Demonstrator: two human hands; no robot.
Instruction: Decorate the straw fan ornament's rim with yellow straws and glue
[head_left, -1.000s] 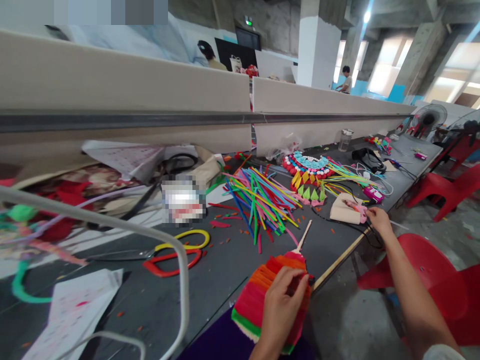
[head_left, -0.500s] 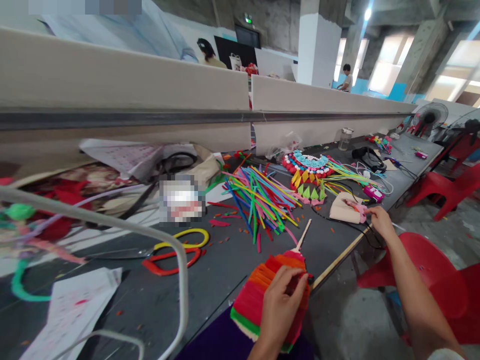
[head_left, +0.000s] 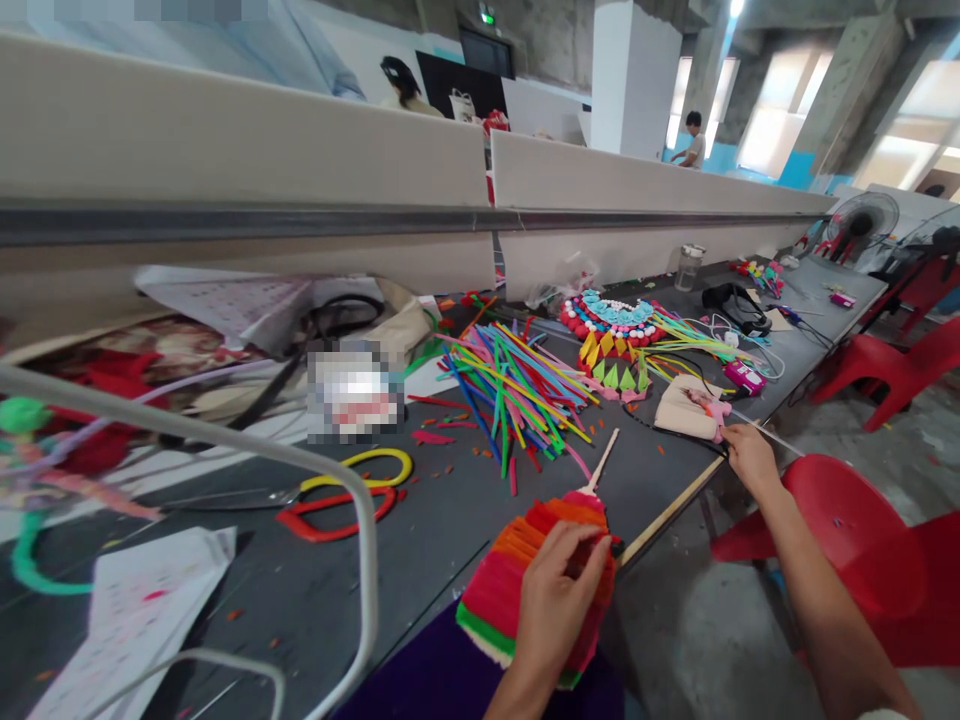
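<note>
— In the head view, what are the two hands at?

— The left hand (head_left: 553,595) lies over a pleated piece (head_left: 491,580), red and orange, with a green and cream border and a thin pale stick (head_left: 604,460) poking out of its far end.

— Where does that piece sit against the fingers?

— Right beneath them, at the near edge of the dark table (head_left: 442,525), above purple cloth (head_left: 420,675). The fingers curl across it, thumb and forefinger drawn together by its right side. I can't tell whether anything is pinched there.

— And the right hand (head_left: 752,460)?

— Stretched well apart from the left, its fingertips at a small pink piece (head_left: 721,411) on the end of a cream pad (head_left: 679,410). Whether they grip it or merely touch it, I can't tell.

— What lies around?

— A loose heap of coloured strips (head_left: 521,395) beyond the pleated piece, yellow-and-red-handled scissors (head_left: 313,484) to its left, and a red seat (head_left: 855,525) below the right forearm.
</note>
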